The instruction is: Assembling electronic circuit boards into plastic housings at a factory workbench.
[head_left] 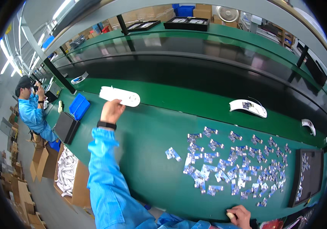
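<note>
My left hand [112, 112], reached out to the far left, grips a long white plastic shell [127, 98] by its near edge. The shell has a rounded end and a small round mark, and it is over the far edge of the green bench. Close to the bench's front edge, my right hand [240, 216] is curled. A small pale yellowish piece shows at its fingertips, too small to name. Many small blue circuit boards [224, 175] with white ends lie scattered on the green table top [148, 152], beyond my right hand.
Curved white shells with electronics [248, 108] rest on the green strip along the dark conveyor [171, 76]. At right stands a black tray [311, 179] with boards; at left a blue bin [79, 106], black case [66, 127], carton of white parts [80, 181] and co-worker [33, 107].
</note>
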Demonstrator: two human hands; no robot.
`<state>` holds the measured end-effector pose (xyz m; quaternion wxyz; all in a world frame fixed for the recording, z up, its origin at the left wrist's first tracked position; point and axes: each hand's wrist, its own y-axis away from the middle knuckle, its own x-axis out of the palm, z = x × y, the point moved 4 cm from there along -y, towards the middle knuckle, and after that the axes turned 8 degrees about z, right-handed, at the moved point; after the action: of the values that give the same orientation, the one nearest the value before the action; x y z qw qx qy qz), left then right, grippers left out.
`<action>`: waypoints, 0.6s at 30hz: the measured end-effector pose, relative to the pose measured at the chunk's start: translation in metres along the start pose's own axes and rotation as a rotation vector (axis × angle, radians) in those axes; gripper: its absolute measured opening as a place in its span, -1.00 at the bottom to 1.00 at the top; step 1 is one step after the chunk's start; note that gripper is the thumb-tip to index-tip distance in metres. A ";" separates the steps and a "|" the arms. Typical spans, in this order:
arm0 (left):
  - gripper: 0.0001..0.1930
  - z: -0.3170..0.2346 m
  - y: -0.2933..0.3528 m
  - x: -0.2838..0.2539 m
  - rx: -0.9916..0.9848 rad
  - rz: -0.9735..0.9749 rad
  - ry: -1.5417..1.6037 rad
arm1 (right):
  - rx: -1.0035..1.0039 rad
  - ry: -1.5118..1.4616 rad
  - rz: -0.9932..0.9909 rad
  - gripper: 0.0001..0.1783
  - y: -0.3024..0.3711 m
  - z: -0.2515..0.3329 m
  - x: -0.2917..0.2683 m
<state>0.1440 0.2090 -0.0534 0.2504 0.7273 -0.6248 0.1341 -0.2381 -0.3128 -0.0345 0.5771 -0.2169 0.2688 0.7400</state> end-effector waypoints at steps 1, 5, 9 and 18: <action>-0.71 -0.001 0.034 0.019 0.017 0.064 0.006 | -0.026 -0.005 0.033 -0.83 0.003 -0.001 -0.002; -0.57 0.026 0.181 0.090 0.093 0.336 -0.082 | -0.215 -0.013 -0.042 -0.74 0.015 -0.006 -0.007; -0.41 0.097 0.299 0.162 -0.090 0.499 -0.015 | -0.339 -0.099 -0.207 -0.76 0.023 0.026 -0.020; -0.52 0.217 0.441 0.226 -0.186 0.507 -0.033 | -0.650 0.220 -0.305 -0.65 0.051 0.049 -0.019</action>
<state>-0.2709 -0.1381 -0.0342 0.2643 0.5234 -0.8007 0.1226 -0.2837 -0.3046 0.0229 0.5496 -0.5044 0.0450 0.6645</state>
